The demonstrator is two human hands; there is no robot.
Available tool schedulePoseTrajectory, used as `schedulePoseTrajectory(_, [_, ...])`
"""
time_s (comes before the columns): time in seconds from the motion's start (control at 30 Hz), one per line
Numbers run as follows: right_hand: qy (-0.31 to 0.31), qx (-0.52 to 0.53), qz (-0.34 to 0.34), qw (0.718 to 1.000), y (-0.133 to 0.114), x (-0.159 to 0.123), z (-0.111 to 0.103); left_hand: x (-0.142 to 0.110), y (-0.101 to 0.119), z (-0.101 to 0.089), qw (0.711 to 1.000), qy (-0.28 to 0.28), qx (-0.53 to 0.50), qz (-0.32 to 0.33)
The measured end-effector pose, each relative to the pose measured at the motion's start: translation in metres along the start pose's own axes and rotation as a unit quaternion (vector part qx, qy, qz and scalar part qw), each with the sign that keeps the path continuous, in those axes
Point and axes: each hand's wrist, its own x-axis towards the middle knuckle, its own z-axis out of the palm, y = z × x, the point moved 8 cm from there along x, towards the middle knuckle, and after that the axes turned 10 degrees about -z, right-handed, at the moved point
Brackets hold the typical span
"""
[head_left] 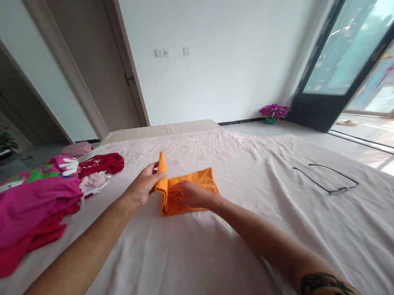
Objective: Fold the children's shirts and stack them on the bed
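A folded orange cloth lies on the pale bedsheet in front of me; whether it is a garment does not show. Its left end stands up as a bent-over fold, and my left hand is closed on that fold, thumb on the near side. Palm down on the middle of the cloth, my right hand presses the fabric, its fingers reaching left toward the fold. Part of the cloth is hidden under the right hand and wrist.
A pile of clothes, pink and red, lies at the left. Black-framed glasses rest on the wrinkled sheet at the right. Beyond the far edge are a pink container, purple flowers and an open glass door.
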Motion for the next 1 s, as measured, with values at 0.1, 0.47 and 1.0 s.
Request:
schedulePoseTrajectory(0.1, [0.127,0.252,0.189,0.94,0.036,-0.016,-0.029,0.01,-0.004,0.032,1.0,-0.013,0.004,-0.006])
schedulePoseTrajectory(0.47, [0.186,0.273,0.276,0.903,0.06,-0.045,-0.045,0.032,-0.032,0.061,0.988,0.034,0.125,0.084])
schedulePoseTrajectory(1.0, [0.1,-0.298,0.127,0.941,0.029,-0.055,-0.054,0.028,-0.079,0.084,0.749,0.119,0.578,0.301])
